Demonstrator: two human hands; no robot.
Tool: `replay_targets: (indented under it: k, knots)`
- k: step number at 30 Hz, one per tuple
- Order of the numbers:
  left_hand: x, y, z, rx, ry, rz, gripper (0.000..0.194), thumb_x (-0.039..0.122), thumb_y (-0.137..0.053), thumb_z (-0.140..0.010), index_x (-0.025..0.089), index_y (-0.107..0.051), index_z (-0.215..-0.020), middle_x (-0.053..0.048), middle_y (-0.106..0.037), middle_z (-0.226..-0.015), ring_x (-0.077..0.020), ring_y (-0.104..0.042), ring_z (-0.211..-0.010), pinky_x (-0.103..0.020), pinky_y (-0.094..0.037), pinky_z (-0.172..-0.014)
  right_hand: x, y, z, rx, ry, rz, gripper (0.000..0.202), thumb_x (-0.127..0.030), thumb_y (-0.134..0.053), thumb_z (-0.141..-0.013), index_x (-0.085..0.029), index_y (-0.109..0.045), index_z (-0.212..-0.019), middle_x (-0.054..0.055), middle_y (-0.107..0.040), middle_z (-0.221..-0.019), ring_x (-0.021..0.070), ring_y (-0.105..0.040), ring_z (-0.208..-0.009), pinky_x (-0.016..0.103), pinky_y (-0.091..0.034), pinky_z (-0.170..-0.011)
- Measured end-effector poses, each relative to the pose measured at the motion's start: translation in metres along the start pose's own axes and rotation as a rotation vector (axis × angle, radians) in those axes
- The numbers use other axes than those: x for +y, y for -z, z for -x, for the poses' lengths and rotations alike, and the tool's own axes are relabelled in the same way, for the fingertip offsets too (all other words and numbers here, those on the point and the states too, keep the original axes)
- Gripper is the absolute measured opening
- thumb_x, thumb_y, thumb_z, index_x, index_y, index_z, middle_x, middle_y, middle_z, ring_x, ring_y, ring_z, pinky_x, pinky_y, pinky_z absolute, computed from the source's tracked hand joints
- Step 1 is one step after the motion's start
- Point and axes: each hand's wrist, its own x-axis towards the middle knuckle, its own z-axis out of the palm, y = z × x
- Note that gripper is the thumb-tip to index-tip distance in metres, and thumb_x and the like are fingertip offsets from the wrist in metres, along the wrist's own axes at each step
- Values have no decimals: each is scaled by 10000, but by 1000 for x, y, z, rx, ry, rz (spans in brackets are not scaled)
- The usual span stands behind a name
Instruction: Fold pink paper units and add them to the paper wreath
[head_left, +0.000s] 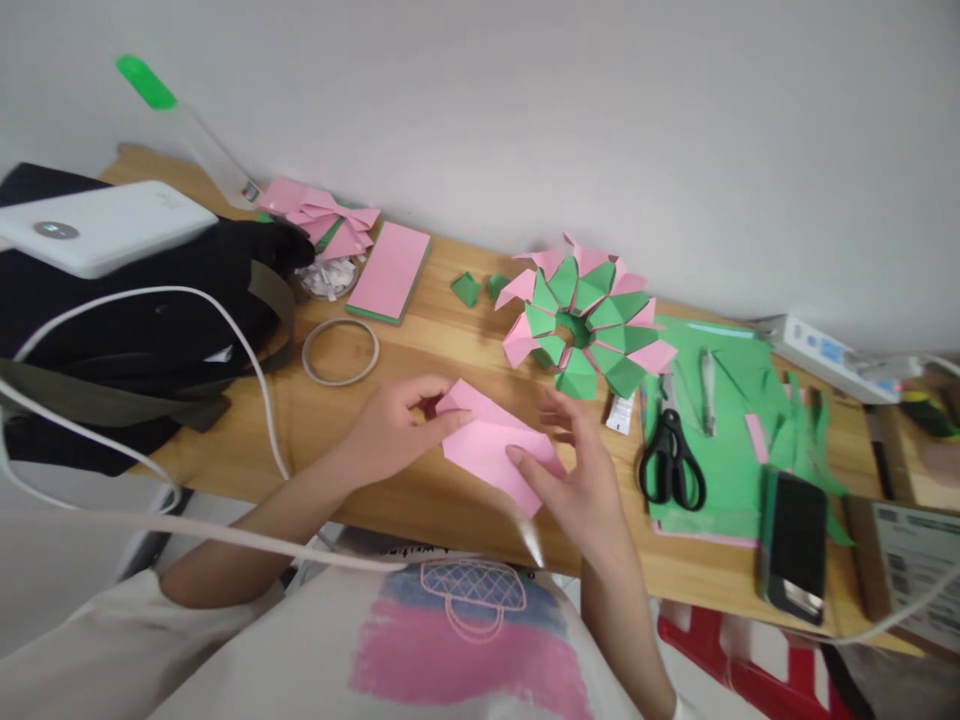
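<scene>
A pink piece of paper [495, 447] with folded corners is held between both hands above the table's front part. My left hand [405, 425] pinches its upper left corner, thumb on top. At its right end, my right hand [566, 465] rests its thumb on the paper, with the other fingers curled behind the edge. Just beyond the hands stands a round green and pink folded-paper piece [592, 325] with an open middle. Two small green folded bits [466, 289] lie to its left, near a stack of pink and green paper [390, 272].
Black scissors [671, 465] lie on green sheets [731, 490] at the right, beside a phone [795, 545]. A tape ring [340, 352] is left of the hands. A black bag [150, 320] bears a white power bank [105, 225]. White cables cross the left side.
</scene>
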Motion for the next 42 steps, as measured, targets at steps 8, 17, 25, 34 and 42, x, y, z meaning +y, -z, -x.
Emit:
replay_targets:
  k: [8,17,25,34,42]
  knots:
    - [19,-2,4,-88,-170,-191,113,259,-656,-800,183,-603,-737,56,-571,-640,-100,-509,-604,-209,-415,-574,-36,5,-11,-127,247,160,103,-215,-604,-886,-212,-675,-812,-2,-692,-732,148,-628,-672,267,-483,-621]
    - [18,-6,7,30,-380,-353,81,183,-618,-852,176,-638,-774,5,-690,-720,-142,-622,-674,-268,-451,-643,-40,9,-11,3,596,370,91,-169,-610,-876,-219,-649,-941,56,-706,-918,205,-645,-847,359,-503,-740]
    - [35,0,16,229,-895,-674,147,66,-537,-854,188,-606,-902,-34,-743,-811,-149,-659,-689,-305,-481,-682,-46,16,5,207,848,430,259,-71,-566,-840,-250,-642,-1011,55,-690,-921,221,-620,-809,393,-468,-702]
    - [43,1,27,231,-927,-684,129,97,-527,-885,124,-625,-965,-78,-745,-878,-148,-684,-799,-289,-525,-733,-46,15,20,278,839,386,294,-79,-621,-833,-194,-673,-1099,81,-701,-993,232,-647,-850,383,-524,-695]
    - [45,2,31,167,-940,-700,169,136,-548,-887,65,-632,-1016,-140,-749,-950,-180,-683,-883,-317,-544,-742,-45,11,20,309,853,341,395,48,-584,-757,-176,-678,-1069,77,-677,-979,212,-667,-841,361,-557,-679]
